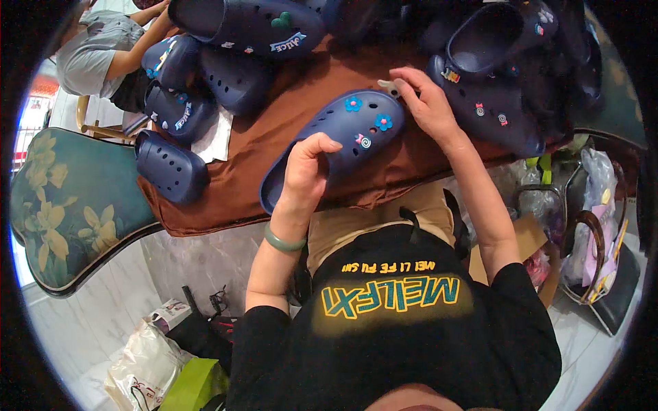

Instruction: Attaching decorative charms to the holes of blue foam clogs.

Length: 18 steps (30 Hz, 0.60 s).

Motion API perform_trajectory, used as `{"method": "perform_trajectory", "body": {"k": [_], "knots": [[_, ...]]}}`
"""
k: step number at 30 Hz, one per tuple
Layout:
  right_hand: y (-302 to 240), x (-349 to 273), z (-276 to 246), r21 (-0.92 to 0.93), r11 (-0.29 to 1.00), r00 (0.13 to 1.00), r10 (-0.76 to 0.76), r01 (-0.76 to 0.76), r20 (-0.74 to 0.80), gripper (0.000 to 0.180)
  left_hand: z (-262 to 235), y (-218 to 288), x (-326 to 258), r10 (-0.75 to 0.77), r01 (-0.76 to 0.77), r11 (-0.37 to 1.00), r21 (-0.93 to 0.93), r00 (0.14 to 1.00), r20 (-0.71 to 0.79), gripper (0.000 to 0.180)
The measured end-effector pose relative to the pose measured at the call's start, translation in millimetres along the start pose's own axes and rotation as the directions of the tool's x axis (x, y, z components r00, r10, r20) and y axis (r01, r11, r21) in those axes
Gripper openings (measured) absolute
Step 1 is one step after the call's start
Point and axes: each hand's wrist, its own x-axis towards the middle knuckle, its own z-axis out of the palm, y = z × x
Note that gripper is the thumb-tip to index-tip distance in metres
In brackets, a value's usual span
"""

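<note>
A navy blue clog (360, 127) with holes in its upper lies tilted over the brown cloth in front of me, toe to the upper right. Two blue flower charms and a pink and white swirl candy charm sit in its holes. My left hand (307, 168) is closed round the side of the clog, thumb laid over the upper. At the toe, my right hand (426, 101) has its fingers bent together on a small pale piece (388, 85), probably a charm; its exact shape is partly hidden by the fingers.
More navy clogs with charms crowd the table's right side (490, 109), far edge (257, 27) and left side (171, 168). The brown cloth (205, 198) covers the table. A floral chair (65, 212) stands left, a person (103, 51) beyond it. Bags (144, 363) lie on the floor.
</note>
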Motion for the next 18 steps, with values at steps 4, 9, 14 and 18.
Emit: {"method": "perform_trajectory", "body": {"k": [4, 9, 14, 18], "knots": [[-42, 12, -5, 0.162, 0.980, 0.908, -0.173, 0.119, 0.382, 0.035, -2, -2, -4, 0.052, -0.052, 0.995, 0.082, 0.999, 0.003, 0.051], [-45, 37, 2, 0.182, 0.967, 0.733, -0.253, 0.177, 0.631, 0.048, 5, 0, -7, 0.077, -0.081, 0.991, 0.110, 0.996, 0.039, 0.040], [-41, 35, 14, 0.146, 0.987, 0.778, -0.038, -0.069, 0.627, 0.032, -2, 0, 0, 0.041, -0.043, 0.995, 0.093, 0.999, 0.021, 0.040], [-37, 25, 22, 0.041, 0.996, 0.844, 0.046, -0.081, 0.535, 0.025, -2, 2, 0, -0.030, 0.029, 0.998, 0.047, 1.000, 0.004, 0.030]]}}
